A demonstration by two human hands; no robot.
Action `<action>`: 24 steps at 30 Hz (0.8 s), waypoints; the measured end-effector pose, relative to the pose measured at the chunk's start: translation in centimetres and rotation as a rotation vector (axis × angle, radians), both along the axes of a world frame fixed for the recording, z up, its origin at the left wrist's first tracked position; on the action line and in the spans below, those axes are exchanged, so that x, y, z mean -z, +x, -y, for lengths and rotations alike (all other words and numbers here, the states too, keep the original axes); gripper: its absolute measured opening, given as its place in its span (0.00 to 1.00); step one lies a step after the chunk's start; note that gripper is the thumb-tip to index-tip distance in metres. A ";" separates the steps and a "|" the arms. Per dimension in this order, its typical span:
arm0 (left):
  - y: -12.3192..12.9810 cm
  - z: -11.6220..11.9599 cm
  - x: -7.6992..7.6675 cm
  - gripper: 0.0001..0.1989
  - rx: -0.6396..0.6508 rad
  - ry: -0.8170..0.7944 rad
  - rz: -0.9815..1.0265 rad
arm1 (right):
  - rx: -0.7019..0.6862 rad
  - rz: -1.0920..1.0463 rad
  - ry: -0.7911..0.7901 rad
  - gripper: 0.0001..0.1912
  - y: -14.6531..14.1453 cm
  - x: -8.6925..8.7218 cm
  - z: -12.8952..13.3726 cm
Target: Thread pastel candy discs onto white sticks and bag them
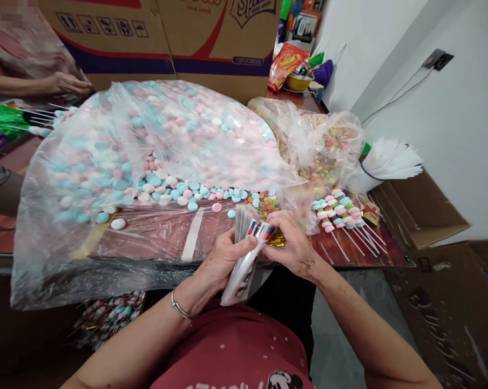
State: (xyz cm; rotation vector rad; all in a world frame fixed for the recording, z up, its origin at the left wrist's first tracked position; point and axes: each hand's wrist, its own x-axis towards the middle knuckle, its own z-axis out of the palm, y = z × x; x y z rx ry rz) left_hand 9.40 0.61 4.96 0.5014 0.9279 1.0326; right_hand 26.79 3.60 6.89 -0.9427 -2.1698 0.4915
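Observation:
My left hand (222, 259) is closed round a stack of clear printed plastic bags (239, 275), its thumb pressed across the front. At the top edge of the stack, my right hand (295, 247) pinches the bags near their red and blue printing. Gold twist ties (279, 237) show just behind the right fingers. Pink, blue and white candies (179, 192) spill from a big clear sack (179, 124) in front of my hands. Beside them lie small colourful ring candies (268, 203). To the right, several candy skewers (341, 209) lie on the table (158, 232).
A second clear sack (329, 140) of ring candies stands back right. Near it a tub holds white sticks (392, 159). A large carton (147, 43) stands behind; open cardboard boxes (426, 210) flank the right edge. Another person's hand (69, 84) is at upper left.

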 end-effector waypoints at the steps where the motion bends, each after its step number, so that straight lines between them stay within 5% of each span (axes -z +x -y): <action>1: 0.0 0.1 0.0 0.29 -0.003 -0.010 -0.006 | -0.006 -0.006 -0.020 0.10 0.0 -0.1 0.0; 15: 0.4 5.2 -0.4 0.27 -0.022 -0.388 -0.054 | -0.275 -0.095 -1.068 0.15 0.9 -0.5 2.6; 20: -0.2 5.5 -0.6 0.25 0.000 -0.323 -0.024 | -0.392 -0.096 -1.020 0.12 1.2 -0.9 2.9; 24: -0.9 5.7 -0.4 0.23 0.095 -0.308 -0.027 | -0.326 -0.067 -0.967 0.11 1.2 -1.5 3.5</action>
